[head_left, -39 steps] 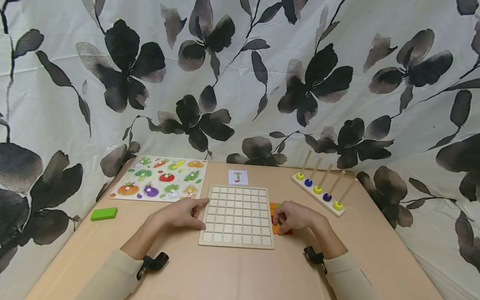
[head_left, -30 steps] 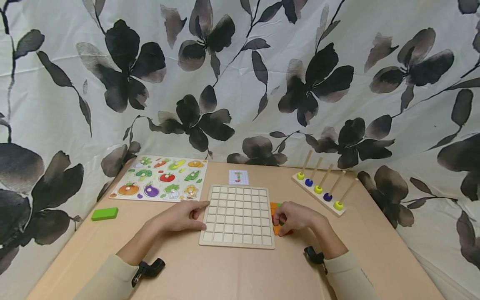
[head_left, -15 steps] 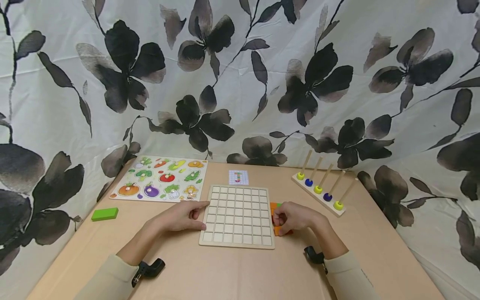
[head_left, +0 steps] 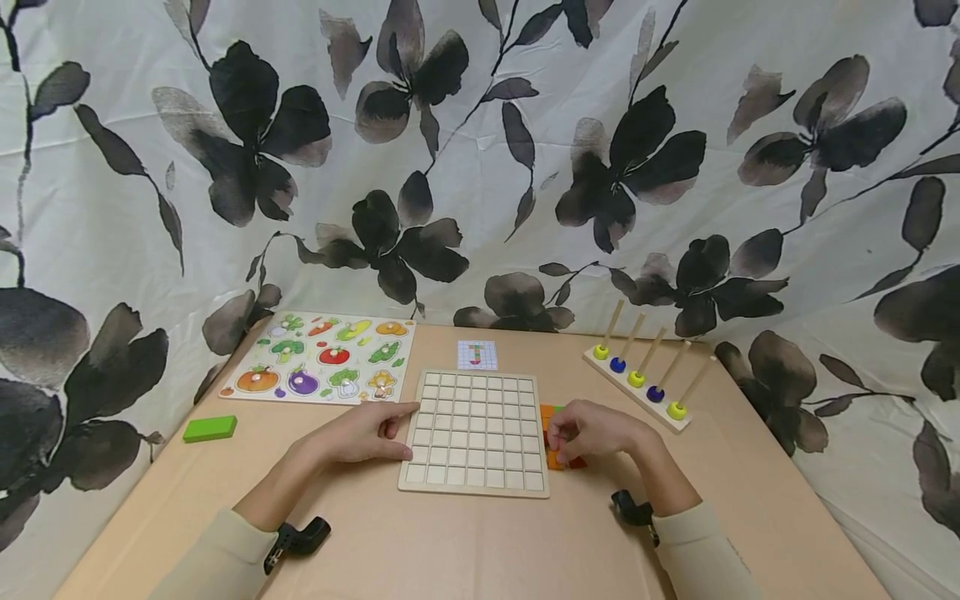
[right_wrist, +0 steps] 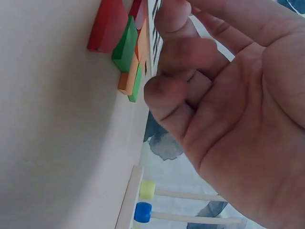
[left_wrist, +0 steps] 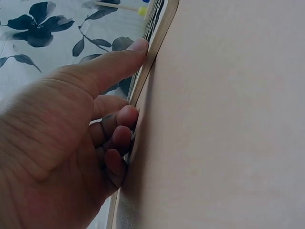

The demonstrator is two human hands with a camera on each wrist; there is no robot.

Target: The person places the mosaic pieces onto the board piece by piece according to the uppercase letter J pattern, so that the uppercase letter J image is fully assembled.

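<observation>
In the head view a pale wooden grid board (head_left: 474, 433) with square cells lies mid-table. My left hand (head_left: 363, 433) rests at its left edge, thumb and index finger stretched out to touch the rim; the left wrist view shows the other fingers (left_wrist: 121, 138) curled beside the edge. My right hand (head_left: 592, 429) is just right of the board, over orange, green and red blocks (head_left: 553, 461), thumb and fingertips close together. In the right wrist view the fingers (right_wrist: 167, 93) are curled beside a red block (right_wrist: 108, 26) and a green block (right_wrist: 125, 47); I cannot tell whether they pinch one.
A small pattern card (head_left: 477, 355) lies behind the board. A vegetable puzzle board (head_left: 318, 358) is at the back left, and a green block (head_left: 209, 428) at the left. A peg stand (head_left: 637, 390) with yellow and blue beads stands at the right. A floral curtain (head_left: 495, 167) hangs behind.
My right hand has lifted slightly and shifted a little right over the blocks, its wrist moving with it. My left hand stays at the board's edge.
</observation>
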